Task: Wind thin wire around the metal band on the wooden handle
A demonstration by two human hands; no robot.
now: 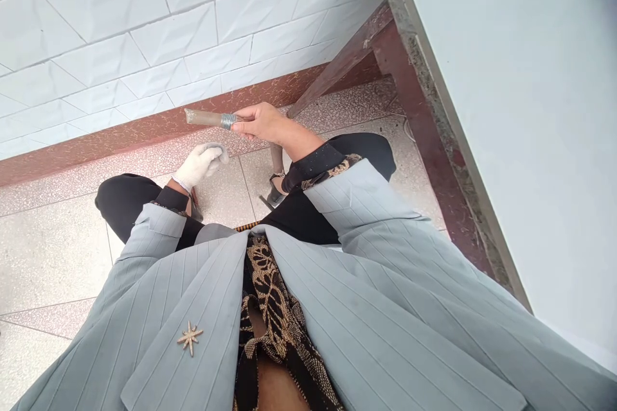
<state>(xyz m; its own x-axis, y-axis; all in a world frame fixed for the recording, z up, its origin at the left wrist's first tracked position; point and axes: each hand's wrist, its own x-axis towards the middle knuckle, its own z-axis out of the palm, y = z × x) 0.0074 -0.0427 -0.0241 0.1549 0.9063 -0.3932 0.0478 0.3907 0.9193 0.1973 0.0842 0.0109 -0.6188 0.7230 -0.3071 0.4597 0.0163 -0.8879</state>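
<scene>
Above the speckled floor (53,250), near the white-tiled wall (106,6), here's the bare right hand (258,123), thumb and fingers clasped around one end of a wire-wrapped stick (205,117), right by the silvery wire coil (228,121). The stick points left, raised beyond the left hand (198,164) and apart from it. That left hand, white-gloved, has its fingers curled in; I can't tell whether they grip anything.
</scene>
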